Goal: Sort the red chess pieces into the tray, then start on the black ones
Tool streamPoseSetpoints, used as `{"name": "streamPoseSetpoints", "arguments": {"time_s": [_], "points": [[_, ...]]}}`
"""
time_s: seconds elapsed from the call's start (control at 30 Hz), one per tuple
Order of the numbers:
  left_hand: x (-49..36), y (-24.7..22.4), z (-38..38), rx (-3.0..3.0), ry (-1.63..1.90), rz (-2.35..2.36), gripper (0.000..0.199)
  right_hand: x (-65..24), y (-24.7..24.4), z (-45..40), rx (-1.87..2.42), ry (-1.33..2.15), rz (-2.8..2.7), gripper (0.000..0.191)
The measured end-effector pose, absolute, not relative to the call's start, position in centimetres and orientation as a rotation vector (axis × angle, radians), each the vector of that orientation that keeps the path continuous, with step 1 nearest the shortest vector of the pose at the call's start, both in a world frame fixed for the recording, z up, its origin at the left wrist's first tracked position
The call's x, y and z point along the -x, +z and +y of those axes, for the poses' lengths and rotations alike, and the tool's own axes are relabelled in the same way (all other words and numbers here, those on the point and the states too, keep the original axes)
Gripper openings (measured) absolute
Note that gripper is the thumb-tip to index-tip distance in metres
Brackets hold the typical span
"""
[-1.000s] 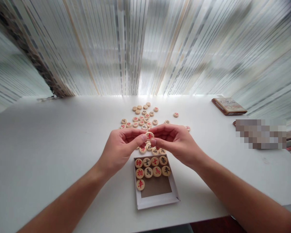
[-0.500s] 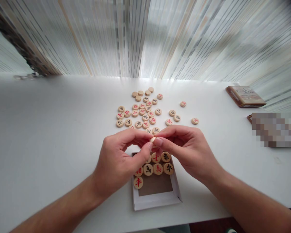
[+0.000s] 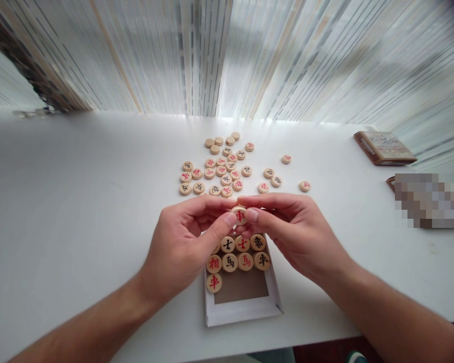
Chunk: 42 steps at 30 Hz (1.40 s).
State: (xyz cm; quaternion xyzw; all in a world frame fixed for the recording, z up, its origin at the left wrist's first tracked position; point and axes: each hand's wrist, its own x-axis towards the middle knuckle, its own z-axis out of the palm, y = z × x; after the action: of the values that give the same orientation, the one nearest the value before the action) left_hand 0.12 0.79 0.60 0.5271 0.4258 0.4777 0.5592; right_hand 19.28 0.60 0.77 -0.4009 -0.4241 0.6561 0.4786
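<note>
Xiangqi piece (image 3: pixel 240 217) between the fingers (image 3: pixel 274 201) bears red 車.

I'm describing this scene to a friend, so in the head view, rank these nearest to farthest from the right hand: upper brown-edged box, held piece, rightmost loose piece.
1. Held piece: touching the right hand, on its left.
2. Rightmost loose piece: just beyond the hand.
3. Upper brown-edged box: far right on the table.

Left grip (image 3: pixel 187 237) and right grip (image 3: pixel 297 234) pinch one red-marked disc (image 3: pixel 240 216).
</note>
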Motion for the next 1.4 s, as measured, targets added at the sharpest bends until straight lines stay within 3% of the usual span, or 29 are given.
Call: {"name": "streamPoseSetpoints", "arguments": {"time_s": [0.47,0.83,1.23,1.4], "points": [[0.1,0.3,0.7,-1.186,1.150,0.948,0.027,-19.6,0.7,1.2,1.009,1.720,-0.986,0.027],[0.6,0.0,0.2,-1.623,1.176,1.015,0.022,-19.6,0.7,1.1,1.041,1.813,-0.973,0.036],[0.8,-0.6,0.1,-1.698,1.171,0.946,0.035,-19.7,0.8,0.8,0.944,1.785,-1.039,0.016],[1.0,-0.9,0.1,-1.661,1.177,0.971,0.037,-19.9,0.9,0.8,0.981,1.768,-1.074,0.022]]}}
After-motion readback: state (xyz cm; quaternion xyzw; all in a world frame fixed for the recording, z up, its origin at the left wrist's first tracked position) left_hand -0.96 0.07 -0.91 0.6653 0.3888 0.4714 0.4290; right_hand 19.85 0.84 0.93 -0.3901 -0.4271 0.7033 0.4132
